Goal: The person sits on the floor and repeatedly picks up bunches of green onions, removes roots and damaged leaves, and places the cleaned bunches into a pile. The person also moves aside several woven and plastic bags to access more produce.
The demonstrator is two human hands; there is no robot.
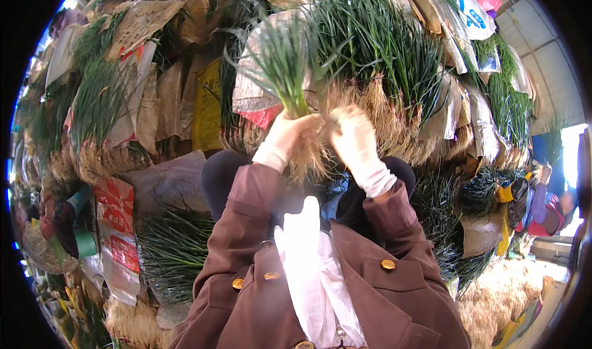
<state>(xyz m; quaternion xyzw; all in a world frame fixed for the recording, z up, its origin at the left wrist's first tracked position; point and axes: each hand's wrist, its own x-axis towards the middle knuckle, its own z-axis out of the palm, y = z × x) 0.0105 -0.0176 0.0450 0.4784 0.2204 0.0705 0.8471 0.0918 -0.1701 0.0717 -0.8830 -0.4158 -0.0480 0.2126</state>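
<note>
My gloved left hand (pixel 291 138) grips a bunch of green seedlings (pixel 289 71) around the base of the leaves. Their leaves fan upward, blurred, and the pale stringy roots (pixel 305 161) hang below my fist. Just to the right is my gloved right hand (pixel 354 133), blurred, with its fingers beside the bunch; whether they pinch anything is not clear. Behind both hands lies a thick row of seedlings (pixel 384 48), leaves away from me and tan roots (pixel 377 108) towards me. A whitish plastic sack (pixel 256 66) with a red edge lies to the left of the row.
More seedlings (pixel 178 252) lie low on the left. A yellow sack (pixel 206 108) and a red-and-white sack (pixel 118 238) bear writing. At far right a person (pixel 545 210) holds seedlings. Light roots (pixel 499 289) are massed at lower right.
</note>
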